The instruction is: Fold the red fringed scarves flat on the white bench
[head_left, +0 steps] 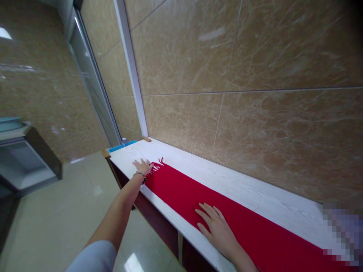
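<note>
The person's left hand (143, 166), splayed and holding nothing, is at the far fringe (156, 166) of the red scarf (187, 192); the right hand (216, 226), likewise loose, lies over its nearer stretch. The cloth seems already spread flat along the white table (255, 194); the fringe looks uneven.

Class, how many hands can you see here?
2: the left hand at the fringe of the red cloth, the right hand over it; the pixelated patch could hide more.
</note>
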Tool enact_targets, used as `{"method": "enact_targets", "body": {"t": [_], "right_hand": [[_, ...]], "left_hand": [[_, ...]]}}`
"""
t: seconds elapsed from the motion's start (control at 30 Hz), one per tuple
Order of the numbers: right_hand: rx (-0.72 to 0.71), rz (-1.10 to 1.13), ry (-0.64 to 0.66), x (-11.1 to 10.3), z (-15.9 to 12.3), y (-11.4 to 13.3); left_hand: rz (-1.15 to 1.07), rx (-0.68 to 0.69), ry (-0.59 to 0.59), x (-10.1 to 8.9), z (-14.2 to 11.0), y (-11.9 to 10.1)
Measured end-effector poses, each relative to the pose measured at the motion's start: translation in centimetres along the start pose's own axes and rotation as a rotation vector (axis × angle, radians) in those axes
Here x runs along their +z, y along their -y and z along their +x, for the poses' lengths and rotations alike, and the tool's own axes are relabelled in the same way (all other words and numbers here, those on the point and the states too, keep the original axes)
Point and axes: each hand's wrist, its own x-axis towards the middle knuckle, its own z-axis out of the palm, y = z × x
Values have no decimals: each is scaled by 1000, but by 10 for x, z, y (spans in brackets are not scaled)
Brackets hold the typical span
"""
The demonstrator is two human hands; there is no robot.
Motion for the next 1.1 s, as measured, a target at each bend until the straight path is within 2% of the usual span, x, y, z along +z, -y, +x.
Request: {"method": "enact_targets", "body": {"t": [0.07, 0.1, 0.13, 0.17, 0.23, 0.3, 0.33, 0.4, 0.5, 0.57, 0.67, 0.73, 0.83, 0.93, 1.1], "right_hand": [[-9, -14, 1, 0, 0, 1], [-12, -19, 3, -1, 0, 1], [-15, -25, 5, -1, -1, 2], [-16, -29, 5, -1, -1, 3], [-19, -35, 7, -3, -1, 4], [-20, -45, -1, -5, -3, 5], [-13, -55, -11, -7, -4, 5], [29, -88, -18, -10, -7, 3], [92, -117, 28, -14, -13, -2], [91, -109, 38, -16, -16, -6], [53, -87, -7, -20, -15, -7], [-9, -65, -32, -23, -9, -2], [-154, -23, -35, -25, 11, 19], [-235, -41, -3, -20, 40, 51], [-200, -147, 14, -2, 91, 94]], "left_hand": [[24, -155, -105, -3, -12, -8], [33, -168, -165, -4, -19, -17], [34, -112, -215, -4, -28, -30], [26, 6, -243, -4, -38, -44], [-18, 320, -212, 1, -60, -76], [-67, 513, -108, 9, -81, -100], [-83, 542, -51, 13, -88, -108], [-90, 509, 33, 20, -96, -113], [-83, 442, 63, 23, -94, -105], [-82, 475, 40, 20, -90, -94], [-53, 516, -7, 6, -88, -69], [-18, 456, -1, -6, -88, -45], [29, 365, 35, -24, -91, -8], [66, 349, 64, -33, -93, 19], [95, 404, 82, -31, -90, 29]]}}
